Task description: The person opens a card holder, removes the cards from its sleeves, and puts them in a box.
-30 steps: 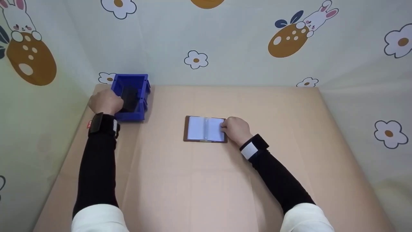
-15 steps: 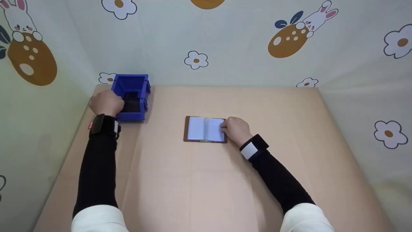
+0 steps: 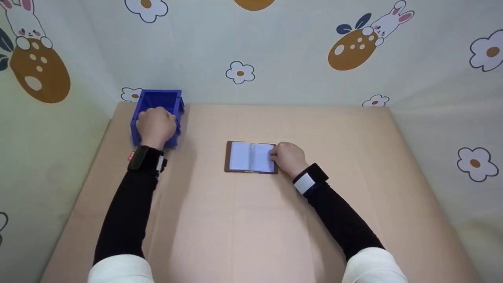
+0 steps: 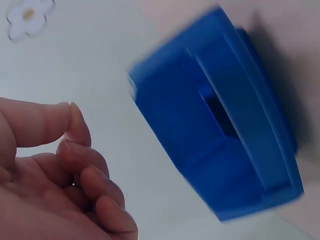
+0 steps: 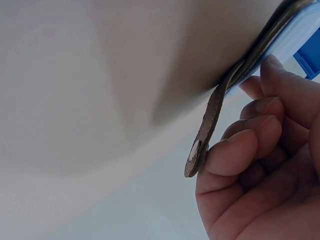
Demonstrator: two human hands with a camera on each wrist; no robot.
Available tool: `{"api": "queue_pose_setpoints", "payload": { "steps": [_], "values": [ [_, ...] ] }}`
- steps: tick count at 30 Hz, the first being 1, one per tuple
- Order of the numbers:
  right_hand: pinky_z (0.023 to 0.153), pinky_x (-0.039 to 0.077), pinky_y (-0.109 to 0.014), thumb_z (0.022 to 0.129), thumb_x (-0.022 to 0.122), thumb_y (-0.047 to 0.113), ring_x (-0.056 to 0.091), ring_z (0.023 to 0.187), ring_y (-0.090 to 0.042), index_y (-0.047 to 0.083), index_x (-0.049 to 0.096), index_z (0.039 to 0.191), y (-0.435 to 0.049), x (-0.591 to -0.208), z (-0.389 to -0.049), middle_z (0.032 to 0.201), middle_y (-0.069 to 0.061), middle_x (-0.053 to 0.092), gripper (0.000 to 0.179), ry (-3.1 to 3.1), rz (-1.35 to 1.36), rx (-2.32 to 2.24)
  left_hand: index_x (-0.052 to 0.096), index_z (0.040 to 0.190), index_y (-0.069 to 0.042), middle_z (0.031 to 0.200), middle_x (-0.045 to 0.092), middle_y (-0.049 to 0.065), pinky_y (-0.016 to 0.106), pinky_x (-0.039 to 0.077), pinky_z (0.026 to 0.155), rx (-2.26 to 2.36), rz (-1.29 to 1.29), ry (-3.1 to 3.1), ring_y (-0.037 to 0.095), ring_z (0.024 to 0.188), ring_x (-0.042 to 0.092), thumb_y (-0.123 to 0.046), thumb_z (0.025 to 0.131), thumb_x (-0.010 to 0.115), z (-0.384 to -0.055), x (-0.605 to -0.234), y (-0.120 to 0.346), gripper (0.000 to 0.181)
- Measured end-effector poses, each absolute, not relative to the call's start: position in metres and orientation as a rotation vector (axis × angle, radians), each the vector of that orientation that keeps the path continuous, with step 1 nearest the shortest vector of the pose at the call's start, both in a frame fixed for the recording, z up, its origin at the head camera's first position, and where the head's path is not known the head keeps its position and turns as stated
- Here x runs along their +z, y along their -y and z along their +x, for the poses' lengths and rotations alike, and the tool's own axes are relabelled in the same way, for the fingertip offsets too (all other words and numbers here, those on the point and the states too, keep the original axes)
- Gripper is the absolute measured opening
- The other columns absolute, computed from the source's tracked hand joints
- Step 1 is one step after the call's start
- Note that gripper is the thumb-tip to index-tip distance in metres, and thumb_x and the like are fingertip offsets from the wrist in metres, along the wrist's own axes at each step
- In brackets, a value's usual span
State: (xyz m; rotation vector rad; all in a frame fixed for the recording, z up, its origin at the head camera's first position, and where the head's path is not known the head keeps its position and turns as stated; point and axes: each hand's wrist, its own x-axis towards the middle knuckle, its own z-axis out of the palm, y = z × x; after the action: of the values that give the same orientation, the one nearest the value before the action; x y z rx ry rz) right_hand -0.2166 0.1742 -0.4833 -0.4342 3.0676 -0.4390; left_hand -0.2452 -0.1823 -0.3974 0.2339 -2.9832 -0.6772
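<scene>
In the head view my left hand (image 3: pixel 156 125) is over a blue plastic bin (image 3: pixel 163 98) at the back left. The left wrist view shows that hand's fingers (image 4: pixel 95 182) curled, thumb against forefinger, with nothing visible between them and a gap to the bin. Mid-table lies a small card holder (image 3: pixel 240 156), spread flat, with clear sleeves and a brown cover. At its right edge, my right hand (image 3: pixel 290 158) pinches it between thumb and forefinger. Its brown snap strap (image 5: pixel 205 135) hangs beside the curled fingers in the right wrist view.
Inside the bin a dark patch (image 4: pixel 220 112) shows past its front wall; most of the inside is hidden. The light brown tabletop (image 3: pixel 251 236) meets a patterned wall covering (image 3: pixel 283 51) behind and on both sides.
From the bin's left side my left hand has moved right, over the bin, hiding the black thing seen inside it earlier. My right hand and the card holder stay put.
</scene>
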Motion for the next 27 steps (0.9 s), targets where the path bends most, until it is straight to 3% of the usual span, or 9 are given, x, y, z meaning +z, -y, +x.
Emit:
{"api": "queue_pose_setpoints", "payload": {
  "steps": [9, 16, 21, 27],
  "values": [
    [0.078, 0.055, -0.040, 0.088, 0.075, 0.015, 0.069, 0.095, -0.025, 0.014, 0.078, 0.106, -0.174, -0.485, -0.217, 0.103, -0.008, 0.074, 0.018, -3.062, -0.430, -0.414, 0.076, 0.093, -0.004, 0.098, 0.070, 0.015, 0.052, 0.040, 0.088, -0.731, -0.071, 2.817, 0.039, 0.100, 0.057, -0.012, 0.090, 0.064, -0.229, -0.435, 0.113, 0.015],
    [0.078, 0.054, -0.040, 0.088, 0.075, 0.015, 0.069, 0.095, -0.025, 0.014, 0.078, 0.106, -0.174, -0.484, -0.218, 0.102, -0.008, 0.074, 0.018, -3.060, -0.432, -0.412, 0.079, 0.086, -0.009, 0.089, 0.070, 0.011, 0.047, 0.042, 0.079, -0.647, -0.229, 2.883, 0.033, 0.087, 0.057, -0.013, 0.085, 0.070, -0.219, -0.465, 0.078, 0.010],
    [0.079, 0.054, -0.041, 0.088, 0.075, 0.016, 0.069, 0.095, -0.026, 0.014, 0.078, 0.106, -0.174, -0.483, -0.217, 0.102, -0.007, 0.074, 0.018, -3.058, -0.425, -0.412, 0.078, 0.079, -0.009, 0.081, 0.068, 0.010, 0.046, 0.042, 0.074, -0.596, -0.294, 2.920, 0.033, 0.082, 0.056, -0.010, 0.083, 0.069, -0.217, -0.477, 0.063, 0.010],
    [0.078, 0.054, -0.041, 0.088, 0.074, 0.015, 0.069, 0.094, -0.027, 0.012, 0.078, 0.106, -0.175, -0.484, -0.217, 0.101, -0.008, 0.074, 0.018, -3.059, -0.436, -0.417, 0.080, 0.080, -0.010, 0.081, 0.070, 0.010, 0.044, 0.042, 0.072, -0.538, -0.383, 2.939, 0.032, 0.081, 0.056, -0.007, 0.082, 0.068, -0.216, -0.486, 0.053, 0.012]
  ]
}}
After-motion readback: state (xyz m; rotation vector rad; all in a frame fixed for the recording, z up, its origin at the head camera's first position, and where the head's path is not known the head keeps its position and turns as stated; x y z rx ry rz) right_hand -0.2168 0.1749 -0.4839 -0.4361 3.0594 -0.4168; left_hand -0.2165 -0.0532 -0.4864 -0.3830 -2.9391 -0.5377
